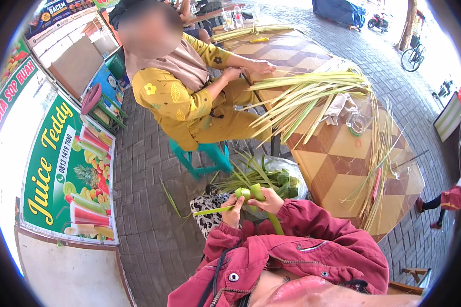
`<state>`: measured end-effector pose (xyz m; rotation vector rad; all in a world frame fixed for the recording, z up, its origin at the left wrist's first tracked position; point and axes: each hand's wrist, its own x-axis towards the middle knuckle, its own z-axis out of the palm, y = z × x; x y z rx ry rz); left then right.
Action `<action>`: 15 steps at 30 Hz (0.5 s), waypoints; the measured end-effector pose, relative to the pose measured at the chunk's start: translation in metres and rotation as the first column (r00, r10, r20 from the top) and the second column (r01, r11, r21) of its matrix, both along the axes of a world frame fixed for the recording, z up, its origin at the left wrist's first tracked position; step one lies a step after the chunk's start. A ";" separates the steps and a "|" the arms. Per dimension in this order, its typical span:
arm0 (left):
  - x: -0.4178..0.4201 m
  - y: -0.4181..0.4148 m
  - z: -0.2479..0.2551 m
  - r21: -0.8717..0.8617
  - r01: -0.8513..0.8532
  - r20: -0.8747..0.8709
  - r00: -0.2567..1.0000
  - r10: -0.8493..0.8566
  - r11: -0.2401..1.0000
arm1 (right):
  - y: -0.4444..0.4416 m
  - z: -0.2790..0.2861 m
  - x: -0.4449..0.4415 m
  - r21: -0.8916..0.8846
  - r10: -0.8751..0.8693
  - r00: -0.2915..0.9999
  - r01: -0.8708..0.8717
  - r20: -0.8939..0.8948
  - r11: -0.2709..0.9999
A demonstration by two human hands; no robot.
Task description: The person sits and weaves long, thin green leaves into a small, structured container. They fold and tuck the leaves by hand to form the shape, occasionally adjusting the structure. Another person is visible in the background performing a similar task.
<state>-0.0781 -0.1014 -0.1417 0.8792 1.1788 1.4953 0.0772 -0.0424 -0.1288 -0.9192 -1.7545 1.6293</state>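
My left hand [232, 210] and my right hand [268, 201] are close together above my lap, in red jacket sleeves. Folded green leaf strips [242, 193] are pinched in my left hand, and a strip end sticks out to the left. My right hand grips another rolled part of green leaf [257, 192], with a tail hanging down past my wrist. Whether both parts are one strip I cannot tell. Below and beyond my hands, green leaves [271, 176] fill a clear plastic bag [300, 177] on the ground. Long pale leaf strips [315, 86] lie across the patterned table [345, 149].
A person in yellow clothes [169, 96] sits on a green plastic stool [201, 153] ahead. The table holds a glass mug [359, 122], another glass [400, 168], a red-handled cutter [377, 184], a yellow cutter [259, 40] and a crumpled cloth [340, 107]. A banner [69, 172] stands left.
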 end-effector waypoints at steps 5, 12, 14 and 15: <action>0.000 -0.010 -0.009 -0.033 -0.070 -0.003 0.998 0.070 0.997 | 0.003 -0.018 0.000 -0.098 -0.092 0.990 0.082 -0.107 0.992; 0.003 -0.011 -0.012 -0.126 -0.327 0.008 0.944 0.331 0.937 | -0.004 -0.003 -0.002 -0.078 -0.097 0.995 0.095 -0.023 0.992; -0.002 -0.011 -0.013 -0.143 -0.323 -0.030 0.946 0.322 0.936 | -0.003 -0.002 -0.002 -0.053 -0.078 0.997 0.077 -0.017 0.996; -0.002 -0.010 -0.015 -0.118 -0.339 -0.057 0.941 0.334 0.933 | -0.003 -0.003 -0.002 -0.050 -0.083 0.996 0.082 -0.027 0.995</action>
